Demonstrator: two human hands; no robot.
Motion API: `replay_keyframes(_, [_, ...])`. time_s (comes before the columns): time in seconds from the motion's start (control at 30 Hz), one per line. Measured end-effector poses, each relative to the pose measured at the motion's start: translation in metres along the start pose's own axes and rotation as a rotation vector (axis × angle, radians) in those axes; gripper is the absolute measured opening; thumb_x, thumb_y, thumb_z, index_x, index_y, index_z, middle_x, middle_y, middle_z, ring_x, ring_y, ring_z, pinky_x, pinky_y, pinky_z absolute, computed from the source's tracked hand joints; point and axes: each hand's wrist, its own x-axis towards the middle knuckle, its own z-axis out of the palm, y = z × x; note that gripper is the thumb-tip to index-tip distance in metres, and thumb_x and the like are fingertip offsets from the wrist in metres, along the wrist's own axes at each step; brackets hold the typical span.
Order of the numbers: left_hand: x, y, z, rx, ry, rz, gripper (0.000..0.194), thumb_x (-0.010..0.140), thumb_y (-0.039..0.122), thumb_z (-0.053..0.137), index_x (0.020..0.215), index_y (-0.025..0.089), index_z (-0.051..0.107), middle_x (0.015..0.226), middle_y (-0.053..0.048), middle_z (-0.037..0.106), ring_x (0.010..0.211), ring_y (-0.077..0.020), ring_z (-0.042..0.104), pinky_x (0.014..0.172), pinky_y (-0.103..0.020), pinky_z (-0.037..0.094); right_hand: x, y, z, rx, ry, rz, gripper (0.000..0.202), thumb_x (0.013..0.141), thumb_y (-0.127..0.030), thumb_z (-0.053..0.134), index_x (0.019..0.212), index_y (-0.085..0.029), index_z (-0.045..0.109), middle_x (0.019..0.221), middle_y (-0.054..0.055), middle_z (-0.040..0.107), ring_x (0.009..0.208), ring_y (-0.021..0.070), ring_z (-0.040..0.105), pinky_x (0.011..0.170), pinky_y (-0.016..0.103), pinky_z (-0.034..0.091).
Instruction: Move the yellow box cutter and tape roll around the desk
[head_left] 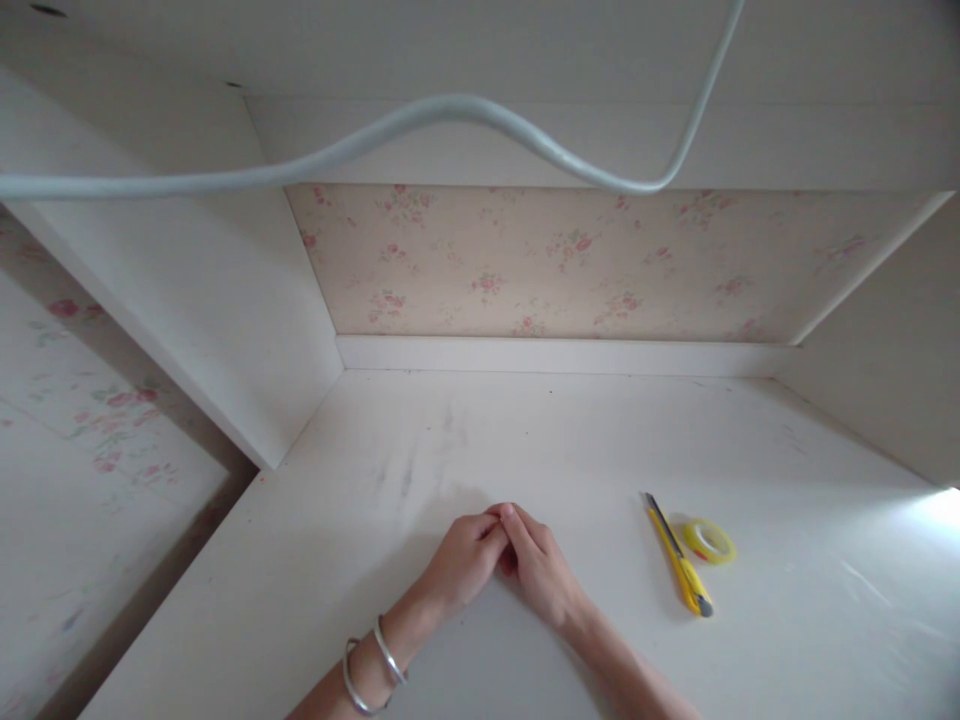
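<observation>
Knife (688, 578) with a yellow body lies on the white tabletop (570, 450), its narrow dark end pointing away from the person and its grey end nearer. Just to the right of the knife there is a yellow tape roll (693, 540) lying flat, with a small red mark on its near side; whether the two things touch each other, I cannot tell. To the left of the knife, well apart from it, the left hand (459, 562) and the right hand (541, 572) are joined together above the tabletop. Both are closed, the fingers folded in against each other, with the right thumb on top; I cannot see if something small is hidden between the palms. Two silver-coloured bangles (389, 657) are around the left wrist, farther left from the knife than the hands. Beyond the knife, to its left, dark smudges (409, 472) mark the tabletop. Farther behind the knife stands a wall with flowered wallpaper (487, 282), and a wavy pale cord (465, 103) crosses in front of the upper part.
</observation>
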Motion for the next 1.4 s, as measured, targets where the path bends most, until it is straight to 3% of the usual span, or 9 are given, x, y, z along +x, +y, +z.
replay_keyframes(0.5, [-0.0008,0.0035,0.0,-0.047,-0.032,-0.021,0.042,0.088,0.04,0.036,0.061,0.015,0.056,0.061,-0.002,0.061,0.061,-0.0147,0.056,0.058,-0.024,0.041,-0.0003,0.0002,0.0005,0.033,-0.011,0.001,0.055,0.093,-0.057,0.025,0.09,-0.018,0.062,0.057,-0.003,0.045,0.055,0.012,0.042,0.052,0.024,0.033])
replay_keyframes(1.1, [-0.0004,-0.0015,-0.0006,0.013,-0.02,-0.022,0.041,0.088,0.039,0.035,0.065,0.015,0.059,0.066,-0.004,0.064,0.065,-0.0159,0.058,0.06,-0.024,0.042,-0.0005,-0.0002,0.0004,0.02,-0.007,-0.004,0.052,0.093,-0.057,0.027,0.087,-0.018,0.061,0.057,-0.003,0.044,0.055,0.0122,0.042,0.052,0.024,0.033])
replay_keyframes(1.4, [-0.0005,0.0017,-0.0008,0.018,-0.02,-0.008,0.043,0.088,0.04,0.035,0.062,0.015,0.059,0.063,-0.003,0.063,0.063,-0.0154,0.059,0.059,-0.024,0.041,-0.001,-0.0002,-0.0003,0.012,-0.011,-0.001,0.049,0.092,-0.056,0.03,0.077,-0.018,0.057,0.056,-0.004,0.043,0.054,0.0111,0.041,0.052,0.024,0.032])
